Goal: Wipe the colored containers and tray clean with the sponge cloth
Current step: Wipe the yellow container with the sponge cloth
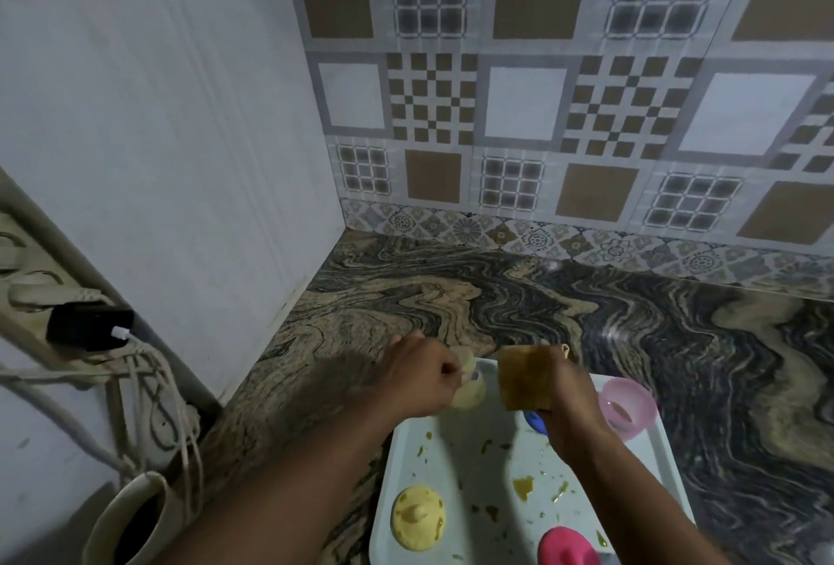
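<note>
A: Where's the sponge cloth [525, 377]?
B: In the right hand [571, 402], whose fingers curl round its brown square, held upright above the far end of the white tray [474, 465].
A: And the left hand [417, 377]?
B: It grips a pale yellow container [469, 393], just left of the cloth.
A: What else is close?
B: A pink container [627, 406] sits on the tray just right of the right hand, and a blue piece [535, 420] shows under that wrist. Nearer the person lie a yellow lid [417, 515] and a pink lid [566, 546], among food smears.
A: Beyond the hands?
B: The marbled countertop [496, 298].
</note>
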Available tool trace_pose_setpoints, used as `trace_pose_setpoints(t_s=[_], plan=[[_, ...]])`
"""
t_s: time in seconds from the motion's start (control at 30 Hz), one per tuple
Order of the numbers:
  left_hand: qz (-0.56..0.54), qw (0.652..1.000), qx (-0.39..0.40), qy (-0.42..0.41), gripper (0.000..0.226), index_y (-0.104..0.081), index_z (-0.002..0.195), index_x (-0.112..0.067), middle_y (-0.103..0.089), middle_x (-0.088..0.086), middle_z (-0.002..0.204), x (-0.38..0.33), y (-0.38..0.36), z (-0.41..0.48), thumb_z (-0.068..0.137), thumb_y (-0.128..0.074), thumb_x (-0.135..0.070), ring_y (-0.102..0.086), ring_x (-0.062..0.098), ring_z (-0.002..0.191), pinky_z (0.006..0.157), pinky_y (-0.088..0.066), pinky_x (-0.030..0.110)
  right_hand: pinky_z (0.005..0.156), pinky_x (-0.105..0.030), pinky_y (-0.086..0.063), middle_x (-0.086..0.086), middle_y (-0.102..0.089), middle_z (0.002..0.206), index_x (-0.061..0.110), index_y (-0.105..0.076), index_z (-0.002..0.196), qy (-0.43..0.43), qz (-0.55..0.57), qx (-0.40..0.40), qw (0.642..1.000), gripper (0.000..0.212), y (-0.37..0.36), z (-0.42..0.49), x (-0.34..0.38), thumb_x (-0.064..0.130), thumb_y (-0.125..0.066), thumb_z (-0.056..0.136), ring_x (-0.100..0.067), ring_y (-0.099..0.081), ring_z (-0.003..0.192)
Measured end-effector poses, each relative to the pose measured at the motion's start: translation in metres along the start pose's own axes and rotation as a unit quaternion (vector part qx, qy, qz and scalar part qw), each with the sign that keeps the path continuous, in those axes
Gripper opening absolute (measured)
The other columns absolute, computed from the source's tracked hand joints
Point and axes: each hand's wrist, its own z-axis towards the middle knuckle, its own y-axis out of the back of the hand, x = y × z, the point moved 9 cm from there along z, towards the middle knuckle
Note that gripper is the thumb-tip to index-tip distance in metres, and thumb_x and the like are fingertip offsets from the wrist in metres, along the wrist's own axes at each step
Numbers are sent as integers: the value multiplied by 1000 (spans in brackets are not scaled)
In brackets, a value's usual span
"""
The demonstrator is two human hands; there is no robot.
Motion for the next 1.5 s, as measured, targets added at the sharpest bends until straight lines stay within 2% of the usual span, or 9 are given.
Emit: trace_pose_setpoints(t_s=[0.2, 0.3, 0.43, 0.57, 0.87, 1.07, 1.2, 1.3, 1.5], plan=[[-113, 993, 16, 14, 13, -75, 97, -36, -57, -18, 124, -11, 20, 18, 92, -63, -39, -48, 17, 122, 108, -32, 46, 79, -29, -45, 11, -66, 98, 26, -62, 100, 280, -210, 76, 934, 50, -46, -12, 26, 67, -33, 96, -10, -60, 92], [-207, 978, 3, -14, 11, -78, 96, -30, -43, -18, 128, -17, 19, 20, 92, -68, -30, -43, 15, 126, 108, -40, 46, 94, -34, -50, 3, -72, 111, 25, -69, 111, 225, -142, 151, 952, 58, -60, -17, 9, 64, -28, 101, -11, -66, 107], [-270, 963, 19, -17, 16, -78, 102, -25, -32, -14, 144, -20, 28, 13, 91, -70, -33, -30, 15, 138, 115, -30, 42, 77, -47, -55, -26, -71, 113, 4, -68, 115, -36, 20, 159, 986, 63, -55, -3, -13, 56, -35, 101, -35, -69, 93], [-352, 934, 60, -21, 22, -76, 110, -23, -30, -12, 152, -22, 34, 8, 92, -68, -32, -27, 11, 142, 117, -26, 40, 69, -46, -60, -30, -68, 113, -5, -65, 120, -256, 167, 231, 924, 58, -64, -28, -28, 45, -41, 101, -42, -68, 86], [-325, 943, 67, -11, 10, -74, 82, -42, -44, -2, 147, -46, 51, 13, 90, -69, -38, -36, 14, 140, 115, -32, 45, 66, -50, -54, -27, -74, 97, 3, -69, 113, -25, 8, 149, 988, 56, -50, -8, 12, 51, -44, 101, -43, -69, 82], [-392, 916, 81, -37, 32, -77, 71, -42, -32, -9, 156, -44, 46, 11, 95, -65, -24, -29, 13, 145, 116, -33, 48, 70, -45, -56, -29, -63, 119, -4, -62, 127, -225, 184, 250, 924, 60, -58, -33, -16, 46, -46, 98, -43, -64, 87], [-362, 925, 113, -24, 10, -79, 88, -36, -41, 1, 153, -53, 45, 12, 88, -70, -40, -30, 13, 145, 116, -34, 49, 62, -43, -55, -30, -68, 105, -1, -63, 122, -117, 126, 191, 966, 55, -47, -15, 3, 47, -44, 101, -40, -66, 81], [-330, 938, 95, -40, 24, -77, 107, -20, -41, 4, 152, -62, 49, 17, 90, -70, -36, -31, 14, 144, 115, -34, 41, 53, -39, -52, -37, -66, 85, -7, -64, 109, -6, 38, 147, 988, 58, -41, -9, 26, 47, -43, 102, -41, -66, 68], [-403, 905, 124, -60, 20, -77, 109, -19, -31, -5, 158, -55, 44, 11, 92, -69, -27, -29, 16, 146, 113, -37, 51, 59, -40, -58, -28, -65, 107, -4, -60, 126, -225, 205, 276, 912, 53, -61, -43, -2, 39, -46, 98, -39, -62, 82]])
